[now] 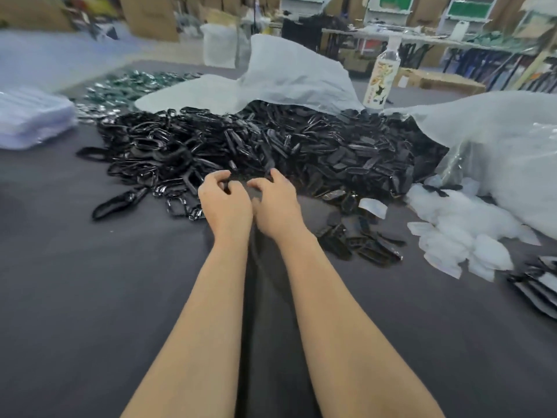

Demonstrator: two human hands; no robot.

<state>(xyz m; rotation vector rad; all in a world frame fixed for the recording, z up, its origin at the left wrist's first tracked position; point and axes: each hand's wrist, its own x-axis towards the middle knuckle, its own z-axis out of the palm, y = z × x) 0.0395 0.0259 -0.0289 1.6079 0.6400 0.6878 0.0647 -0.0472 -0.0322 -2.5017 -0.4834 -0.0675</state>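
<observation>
Across most of the view runs a table (90, 297) under dark grey cloth. Over its middle, reaching toward the far edge, sprawls a heap of black pieces (301, 146), glossy and tangled. A white sack (286, 76) drapes over the heap's far side, and a clear bag (497, 140) slumps at the right edge. White pouches (461, 236) lie scattered just in front of that bag. A stack of clear sheets (30, 119) sits at the left edge. A bottle (382, 76) stands upright at the heap's far right, touching the sack.

At the heap's near edge, the left hand (226, 203) and right hand (277, 203) sit close together with their fingers curled in. Blur and black on black hide whether they pinch a piece, so I cannot tell.

The likely trouble is snagging. These loops seem interlocked, so lifting one could drag several toward the near edge. They could also slide among the loose ones by the pouches. A hard tug might shift the sack and tip the bottle.
</observation>
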